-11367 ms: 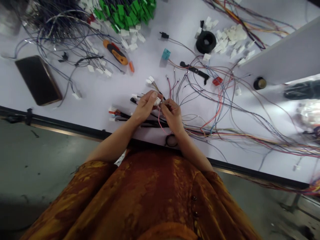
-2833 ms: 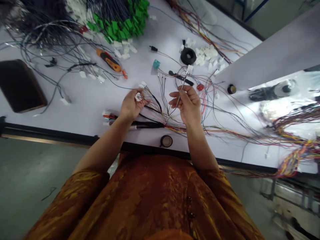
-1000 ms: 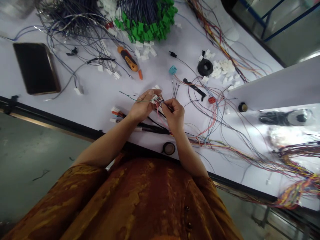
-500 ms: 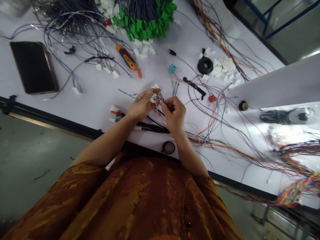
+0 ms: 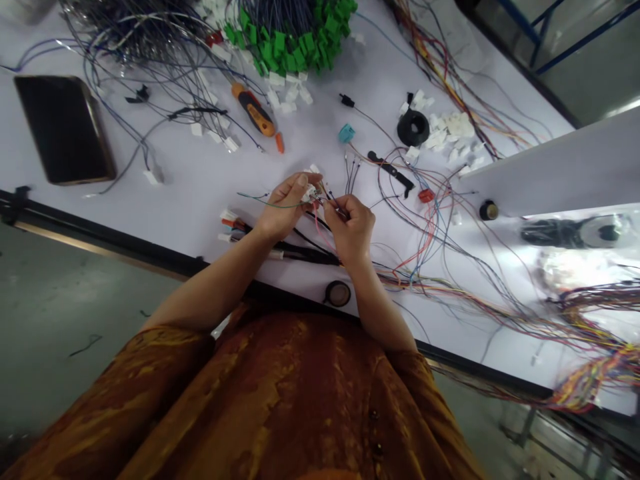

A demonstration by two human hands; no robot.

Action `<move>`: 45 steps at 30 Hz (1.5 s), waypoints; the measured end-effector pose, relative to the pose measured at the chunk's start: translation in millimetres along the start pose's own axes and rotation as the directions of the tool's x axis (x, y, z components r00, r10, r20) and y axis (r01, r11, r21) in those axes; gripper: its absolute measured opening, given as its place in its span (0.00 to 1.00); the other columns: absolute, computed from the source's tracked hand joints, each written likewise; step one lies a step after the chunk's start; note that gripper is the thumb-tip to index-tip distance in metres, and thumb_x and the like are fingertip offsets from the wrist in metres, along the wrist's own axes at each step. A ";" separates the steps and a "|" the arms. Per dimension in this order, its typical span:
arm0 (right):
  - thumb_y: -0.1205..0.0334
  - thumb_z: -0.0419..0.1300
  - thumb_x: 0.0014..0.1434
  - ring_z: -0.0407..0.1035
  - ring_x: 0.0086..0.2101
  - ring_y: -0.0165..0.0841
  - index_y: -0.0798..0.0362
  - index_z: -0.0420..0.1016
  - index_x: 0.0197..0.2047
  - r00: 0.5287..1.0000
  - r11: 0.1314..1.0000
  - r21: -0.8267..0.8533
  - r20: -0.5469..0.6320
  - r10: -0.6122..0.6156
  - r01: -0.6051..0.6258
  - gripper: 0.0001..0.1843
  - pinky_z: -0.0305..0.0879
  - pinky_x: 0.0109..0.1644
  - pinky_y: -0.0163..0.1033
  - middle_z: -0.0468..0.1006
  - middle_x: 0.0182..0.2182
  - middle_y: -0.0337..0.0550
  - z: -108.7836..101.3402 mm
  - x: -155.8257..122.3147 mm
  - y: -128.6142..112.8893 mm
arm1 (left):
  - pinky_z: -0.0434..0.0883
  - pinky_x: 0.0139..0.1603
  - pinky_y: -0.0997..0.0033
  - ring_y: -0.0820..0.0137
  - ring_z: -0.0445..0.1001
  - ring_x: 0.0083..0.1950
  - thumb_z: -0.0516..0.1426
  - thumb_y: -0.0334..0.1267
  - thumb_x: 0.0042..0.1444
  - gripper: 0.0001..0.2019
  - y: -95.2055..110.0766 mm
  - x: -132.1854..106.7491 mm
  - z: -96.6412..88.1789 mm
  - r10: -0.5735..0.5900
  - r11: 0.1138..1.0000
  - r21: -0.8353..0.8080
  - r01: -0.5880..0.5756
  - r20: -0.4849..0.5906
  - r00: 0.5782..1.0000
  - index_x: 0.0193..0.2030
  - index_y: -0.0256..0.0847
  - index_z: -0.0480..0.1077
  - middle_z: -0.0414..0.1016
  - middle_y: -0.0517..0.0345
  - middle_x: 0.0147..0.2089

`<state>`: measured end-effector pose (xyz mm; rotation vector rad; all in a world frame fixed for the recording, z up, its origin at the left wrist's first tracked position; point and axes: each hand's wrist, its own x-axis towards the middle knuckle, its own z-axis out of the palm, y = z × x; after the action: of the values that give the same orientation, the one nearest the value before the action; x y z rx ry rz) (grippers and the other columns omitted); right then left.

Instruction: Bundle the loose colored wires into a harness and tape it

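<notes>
My left hand (image 5: 285, 207) is closed on a white connector (image 5: 310, 193), pinched between thumb and fingers. Close beside it, my right hand (image 5: 351, 229) pinches a thin wire (image 5: 326, 200) at the connector's right side; whether the wire's tip sits inside the connector I cannot tell. A pink wire (image 5: 320, 223) hangs down from the connector, and a green wire (image 5: 260, 199) sticks out leftward past the left fingers. Below both hands lies a black-sleeved wire bundle (image 5: 313, 255) with connectors at its left end.
An orange-and-black screwdriver (image 5: 255, 115), a phone (image 5: 65, 130) and green connectors (image 5: 295, 53) lie beyond my hands. To the right are a black tape roll (image 5: 413, 128), a teal connector (image 5: 346, 133), a red connector (image 5: 426, 195) and loose wires. Another tape roll (image 5: 338, 293) sits at the front edge.
My right hand has shifted slightly right, a little away from the connector. The left hand still grips the connector, and the green wire now hangs slightly lower across the fingers.
</notes>
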<state>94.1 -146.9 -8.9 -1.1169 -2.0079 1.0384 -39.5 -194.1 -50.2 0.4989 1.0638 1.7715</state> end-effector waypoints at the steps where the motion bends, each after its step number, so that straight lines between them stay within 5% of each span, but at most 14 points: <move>1: 0.54 0.61 0.60 0.61 0.25 0.25 0.51 0.69 0.28 1.000 1.000 -0.002 0.006 0.002 -0.002 0.13 0.58 0.33 0.35 0.72 0.23 0.33 -0.2 -0.1 -0.3 | 0.72 0.36 0.75 0.76 0.73 0.33 0.59 0.51 0.64 0.15 -0.6 0.0 -0.1 0.012 1.000 0.009 -0.012 0.003 1.000 0.42 0.40 0.77 0.75 0.57 0.37; 13: 0.52 0.60 0.62 0.60 0.25 0.26 0.51 0.68 0.28 1.000 0.999 0.045 -0.021 -0.009 0.010 0.15 0.59 0.33 0.35 0.70 0.23 0.33 9.7 -3.1 2.1 | 0.71 0.34 0.76 0.77 0.72 0.32 0.63 0.54 0.59 0.17 -12.5 -2.2 -3.5 0.101 0.993 0.060 -0.106 0.088 0.991 0.44 0.44 0.80 0.75 0.59 0.35; 19: 0.52 0.59 0.65 0.64 0.28 0.27 0.51 0.71 0.33 0.998 0.991 0.121 -0.001 -0.058 0.058 0.13 0.62 0.35 0.36 0.72 0.26 0.35 2.0 3.5 7.8 | 0.72 0.36 0.73 0.74 0.73 0.32 0.62 0.52 0.61 0.15 -6.5 -5.1 3.4 -0.043 0.999 0.023 0.042 0.023 0.999 0.40 0.41 0.78 0.76 0.57 0.34; 24: 0.50 0.55 0.69 0.68 0.36 0.32 0.50 0.72 0.34 0.968 0.977 0.022 -0.140 -0.209 0.214 0.16 0.66 0.42 0.40 0.72 0.32 0.41 -15.4 3.6 -2.1 | 0.72 0.35 0.75 0.75 0.74 0.32 0.56 0.44 0.68 0.12 1.6 -0.2 5.6 -0.129 0.991 -0.057 0.125 -0.076 0.989 0.40 0.40 0.77 0.77 0.55 0.36; 31: 0.55 0.54 0.70 0.68 0.30 0.30 0.49 0.76 0.37 0.962 0.960 -0.139 0.159 -0.220 0.243 0.14 0.61 0.37 0.38 0.76 0.30 0.40 -20.4 -8.0 -6.3 | 0.73 0.35 0.77 0.77 0.73 0.31 0.56 0.42 0.68 0.12 4.5 -1.1 4.9 -0.142 0.981 -0.138 0.134 -0.046 0.989 0.41 0.38 0.77 0.77 0.56 0.35; 45: 0.59 0.54 0.70 0.67 0.34 0.31 0.50 0.74 0.37 0.949 0.920 -0.268 0.210 -0.235 0.287 0.11 0.59 0.38 0.37 0.75 0.34 0.41 -21.8 3.3 -6.7 | 0.70 0.29 0.78 0.77 0.73 0.30 0.58 0.47 0.66 0.13 3.3 -2.3 -0.1 -0.115 0.993 -0.009 0.115 -0.024 0.993 0.42 0.40 0.77 0.77 0.55 0.37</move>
<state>107.2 -138.9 8.2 -0.8889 -2.4368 0.7340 -40.3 -196.7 -47.2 0.4044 1.0812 1.6830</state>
